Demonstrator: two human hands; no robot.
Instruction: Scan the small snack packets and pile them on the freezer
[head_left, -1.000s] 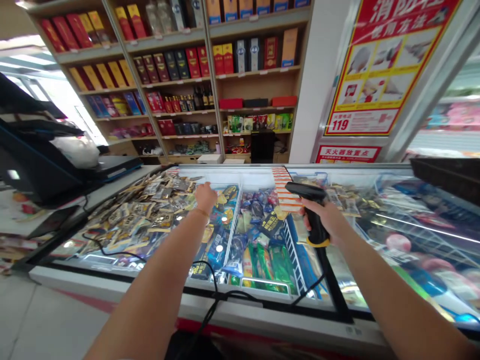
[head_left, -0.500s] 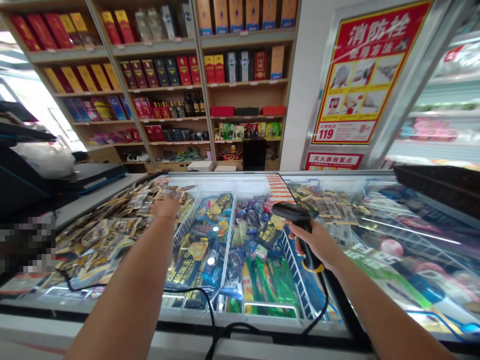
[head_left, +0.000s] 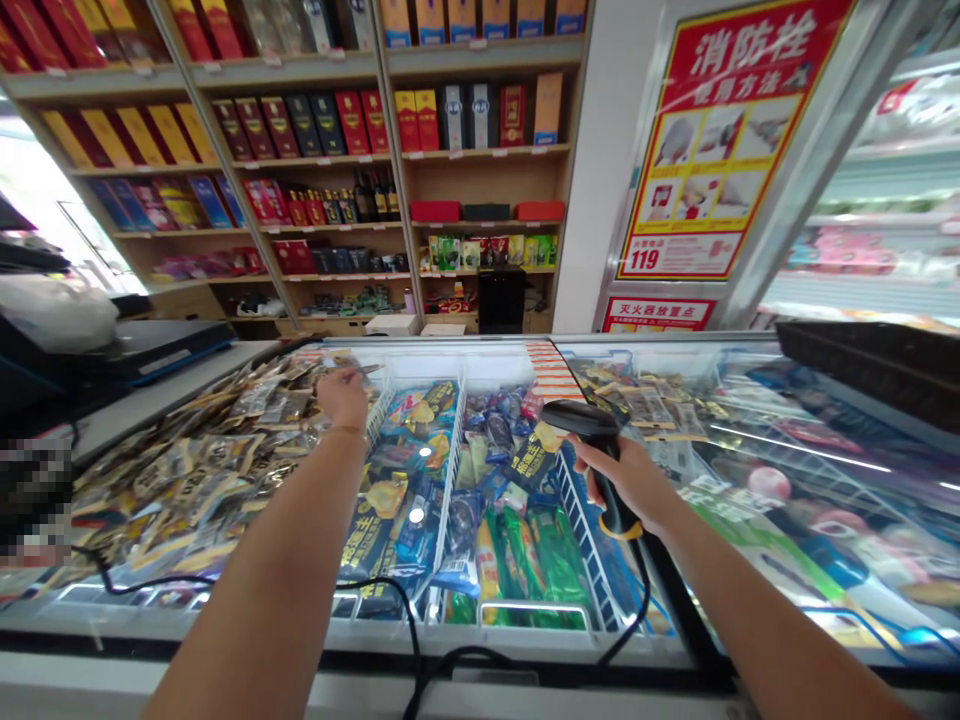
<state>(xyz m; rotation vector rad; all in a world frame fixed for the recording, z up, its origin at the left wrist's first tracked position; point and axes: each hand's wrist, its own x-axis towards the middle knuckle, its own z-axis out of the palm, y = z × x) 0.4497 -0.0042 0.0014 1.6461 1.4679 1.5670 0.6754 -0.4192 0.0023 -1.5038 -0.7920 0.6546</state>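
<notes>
My right hand (head_left: 621, 480) is wrapped round the handle of a black barcode scanner (head_left: 589, 425), held over the freezer with its head pointing left. From its yellow-ringed base a black cable (head_left: 646, 590) runs down to the freezer's front edge. My left hand (head_left: 343, 396) is over the far end of a heap of small brown-and-clear snack packets (head_left: 202, 470). Its fingers are curled together; what they grip, if anything, I cannot make out. Between my hands, white wire baskets (head_left: 448, 490) hold blue, black and green ice-cream wrappers (head_left: 517, 550).
A glass lid (head_left: 810, 450) covers the freezer's right side, with a dark tray (head_left: 870, 365) on top. A flat black device (head_left: 154, 350) sits at the left. Behind stand shelves (head_left: 480, 155) of boxed bottles and a red poster (head_left: 739, 140).
My left hand has shifted right and slightly farther away over the packets, its fingers now curled in. The view has tilted down and turned a little right. My right hand still grips the scanner.
</notes>
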